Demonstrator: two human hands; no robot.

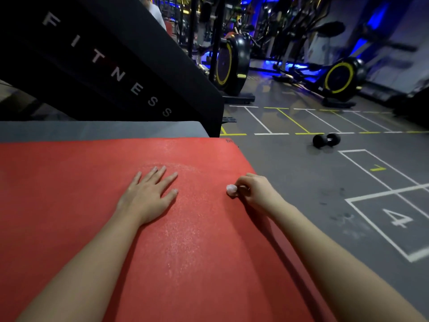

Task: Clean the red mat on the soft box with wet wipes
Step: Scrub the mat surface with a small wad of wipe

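Watching the right hand (253, 191) pinch a balled wet wipe (231, 190) by the red mat (92, 182)'s right edge, left hand (148, 196) spread flat mid-frame; I bet that tiny wad slips off the edge.

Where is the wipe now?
In the head view, the wipe is pinched in the right hand, near the right edge of the mat, right of the left hand.

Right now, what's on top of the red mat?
The left hand lies flat on the red mat; the right hand pinches a wipe against it. The mat beneath them is covered.
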